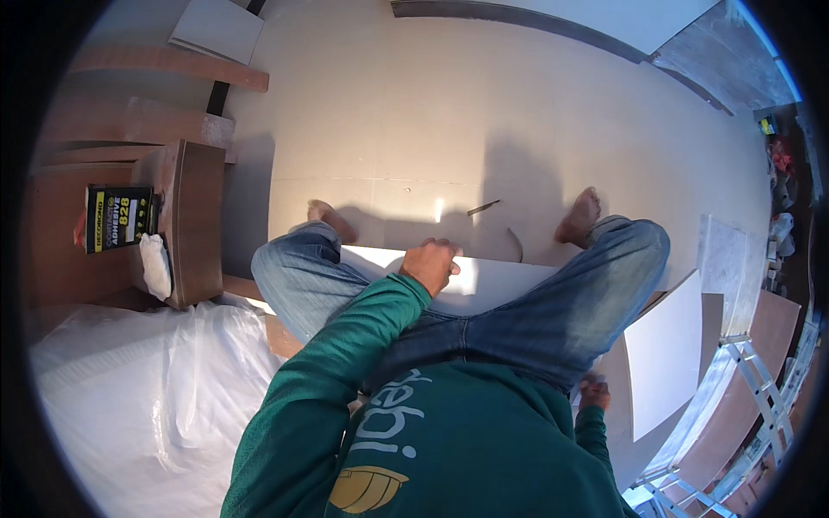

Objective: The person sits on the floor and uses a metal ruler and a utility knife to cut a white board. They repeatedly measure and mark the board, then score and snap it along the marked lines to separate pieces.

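The white panel (pixel 509 278) is found lying between the thighs of a seated person and is taken as the landmark; its far edge is turned toward the bare feet, and its near part is hidden by the jeans (pixel 311 281).

The left hand (pixel 430 266) is seen over the far edge of the white panel, left of its middle. Its fingers are bent inward, but their tips are not clearly shown; how far the hand is closed, and whether the edge is gripped or only touched, cannot be told. The right hand (pixel 595 393) is noted to the right of the white panel and nearer the body, beside the right thigh. It is partly covered by the leg and blurred; neither its opening nor any held item can be determined.

Just beyond the white panel, a slim dark tool (pixel 484 207) is observed on the floor (pixel 371 104), with a thin curved strip (pixel 516 244) nearer the panel edge. To the right of the panel, a loose white sheet (pixel 669 358) is placed near the right hand, and a metal ladder (pixel 764 388) is recorded farther right. Well to the left of the panel, a black and yellow container (pixel 121 220) is seen at a brown wooden unit (pixel 197 229); clear plastic sheeting (pixel 164 406) is spread to the panel's near left.
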Motion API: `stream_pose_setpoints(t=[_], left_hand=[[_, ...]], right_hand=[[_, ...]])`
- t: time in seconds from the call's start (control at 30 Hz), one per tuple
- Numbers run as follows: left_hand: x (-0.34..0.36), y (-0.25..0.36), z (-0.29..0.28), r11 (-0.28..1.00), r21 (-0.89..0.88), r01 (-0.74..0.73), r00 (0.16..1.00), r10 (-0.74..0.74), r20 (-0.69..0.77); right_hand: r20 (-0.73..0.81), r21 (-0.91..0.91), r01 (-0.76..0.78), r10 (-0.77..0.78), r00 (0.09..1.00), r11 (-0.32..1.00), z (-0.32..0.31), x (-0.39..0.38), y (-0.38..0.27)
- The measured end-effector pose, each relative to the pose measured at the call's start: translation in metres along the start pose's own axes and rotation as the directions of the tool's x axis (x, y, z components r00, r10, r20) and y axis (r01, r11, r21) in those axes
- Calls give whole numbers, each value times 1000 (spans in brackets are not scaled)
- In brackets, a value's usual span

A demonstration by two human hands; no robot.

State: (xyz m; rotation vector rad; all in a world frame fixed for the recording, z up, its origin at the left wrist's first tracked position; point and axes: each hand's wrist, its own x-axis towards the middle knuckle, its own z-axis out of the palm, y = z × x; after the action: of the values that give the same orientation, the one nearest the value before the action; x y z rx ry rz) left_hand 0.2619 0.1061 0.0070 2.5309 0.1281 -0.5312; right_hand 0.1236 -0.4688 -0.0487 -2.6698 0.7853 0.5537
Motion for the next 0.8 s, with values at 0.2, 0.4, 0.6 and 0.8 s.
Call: stream_pose_setpoints(t=[0.2, 0.4, 0.6, 0.8], left_hand=[[5, -17, -10, 973, -213, 93, 996, -87, 37], [20, -36, 3, 900, -430, -74, 995, 97, 31], [27, -37, -10, 877, -479, -47, 988, 112, 107], [32, -42, -19, 895, -437, -87, 983, 149, 110]], right_hand=[[178, 408, 85, -171, 969, 909, -22, 0, 27], [-279, -61, 385, -386, 879, 921, -155, -42, 12], [61, 735, -47, 3, 998, 676, -277, -81, -178], [206, 840, 95, -477, 854, 534, -276, -82, -274]])
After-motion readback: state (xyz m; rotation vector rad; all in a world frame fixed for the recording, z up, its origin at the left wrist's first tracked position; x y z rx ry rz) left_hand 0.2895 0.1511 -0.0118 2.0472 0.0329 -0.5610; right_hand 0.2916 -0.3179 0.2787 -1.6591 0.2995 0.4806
